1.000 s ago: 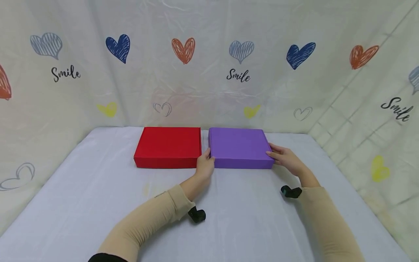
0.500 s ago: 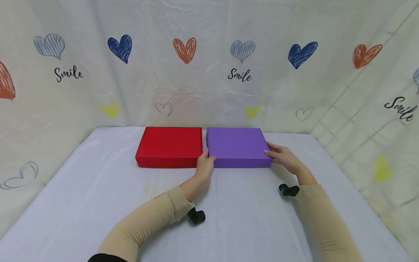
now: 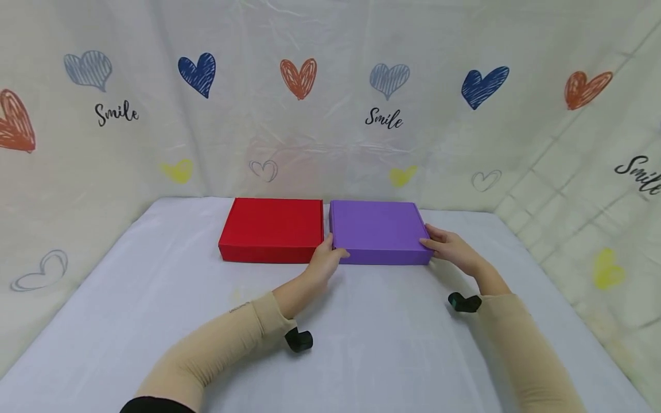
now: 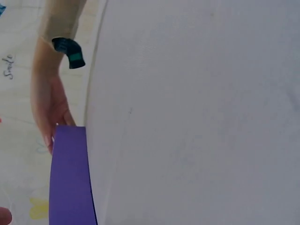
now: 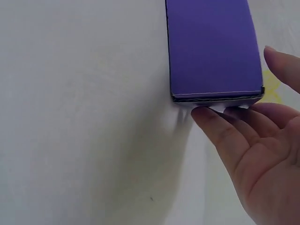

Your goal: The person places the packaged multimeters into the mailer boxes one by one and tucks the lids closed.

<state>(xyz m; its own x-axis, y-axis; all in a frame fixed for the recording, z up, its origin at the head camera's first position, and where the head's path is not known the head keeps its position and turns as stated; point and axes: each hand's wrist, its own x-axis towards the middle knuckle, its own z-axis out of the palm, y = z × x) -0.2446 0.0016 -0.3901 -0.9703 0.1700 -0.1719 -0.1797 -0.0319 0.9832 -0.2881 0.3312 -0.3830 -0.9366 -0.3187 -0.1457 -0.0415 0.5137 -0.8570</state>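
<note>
Two flat closed cardboard boxes lie side by side on the table, a red box [image 3: 271,226] on the left and a purple box [image 3: 379,229] on the right, with a narrow gap between them. My left hand [image 3: 326,258] is at the near end of that gap, its fingers reaching in along the purple box's left side and its thumb stretched out across the front corner. Against the purple box's right end lie the straight fingers of my right hand [image 3: 457,250]. In the right wrist view, the thumb [image 5: 283,65] stands apart beside the box's top edge.
The table [image 3: 382,338] is covered with a white cloth. Behind it hangs a pale curtain [image 3: 330,34] printed with hearts and "Smile"; the boxes lie close to it. A small black camera [image 3: 299,339] sits on the left wrist, another black camera [image 3: 465,302] on the right.
The purple box has slid slightly left, narrowing the gap to the red box. My left thumb has lifted out from the front corner. The whole head view has shifted a little.
</note>
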